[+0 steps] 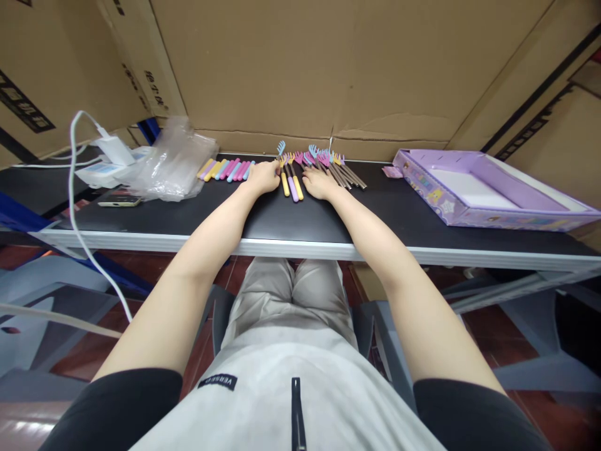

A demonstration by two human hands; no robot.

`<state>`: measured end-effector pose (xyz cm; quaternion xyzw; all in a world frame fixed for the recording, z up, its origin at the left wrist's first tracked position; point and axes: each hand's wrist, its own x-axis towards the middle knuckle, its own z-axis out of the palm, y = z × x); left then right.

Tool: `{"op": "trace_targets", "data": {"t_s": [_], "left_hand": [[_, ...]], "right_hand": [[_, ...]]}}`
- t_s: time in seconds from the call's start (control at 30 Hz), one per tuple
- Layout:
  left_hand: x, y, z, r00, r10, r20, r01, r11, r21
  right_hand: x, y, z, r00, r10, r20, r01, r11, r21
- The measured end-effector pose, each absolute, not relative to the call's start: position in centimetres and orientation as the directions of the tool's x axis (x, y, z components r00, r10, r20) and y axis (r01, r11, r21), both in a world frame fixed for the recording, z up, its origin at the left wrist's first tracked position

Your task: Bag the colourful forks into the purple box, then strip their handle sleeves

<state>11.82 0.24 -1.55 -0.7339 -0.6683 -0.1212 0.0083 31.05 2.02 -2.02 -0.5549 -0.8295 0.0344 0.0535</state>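
Small back scratchers with coloured claw heads lie on the black table. My left hand (267, 176) is closed, its fingers curled at the left of the group. A back scratcher with a blue claw (281, 148) sticks up from it, its lower part hidden by the hand. Between my hands lie back scratchers with yellow and lilac handles (293, 188). My right hand (320, 183) rests palm down, fingers stretched toward these handles. Beside it, several metal rods with claw heads (346, 175) fan out without coloured handles. Loose coloured handles (225, 170) form a row left of my left hand.
A purple tray-like box (446, 203) stands at the right, near a small pink packet (392, 171). Clear plastic bags (171, 164), a phone (119, 200) and a white charger with cable (115, 150) are at the left. Cardboard (300, 69) walls the back.
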Motion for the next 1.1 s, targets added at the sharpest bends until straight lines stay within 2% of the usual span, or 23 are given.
{"op": "trace_targets", "data": {"t_s": [0.27, 0.6, 0.8, 0.93, 1.1], "left_hand": [[11.7, 0.4, -1.8, 0.082, 0.976, 0.2, 0.98, -0.115, 0.161], [11.2, 1.9, -2.9, 0.117, 0.956, 0.268, 0.971, -0.166, 0.171], [10.9, 2.8, -3.7, 0.203, 0.906, 0.37, 0.935, -0.292, 0.202], [10.6, 3.6, -4.4, 0.262, 0.865, 0.428, 0.892, -0.387, 0.236], [10.5, 3.9, -4.6, 0.344, 0.789, 0.51, 0.816, -0.52, 0.254]], "right_hand": [[30.9, 1.6, -1.9, -0.344, 0.939, 0.003, 0.933, 0.342, -0.115], [31.5, 1.6, -2.1, -0.278, 0.959, 0.05, 0.945, 0.283, -0.166], [32.0, 2.7, -2.5, -0.275, 0.946, 0.172, 0.924, 0.31, -0.224], [32.8, 3.8, -2.9, -0.308, 0.894, 0.325, 0.911, 0.375, -0.17], [33.4, 4.8, -3.3, -0.424, 0.79, 0.442, 0.86, 0.504, -0.076]]}}
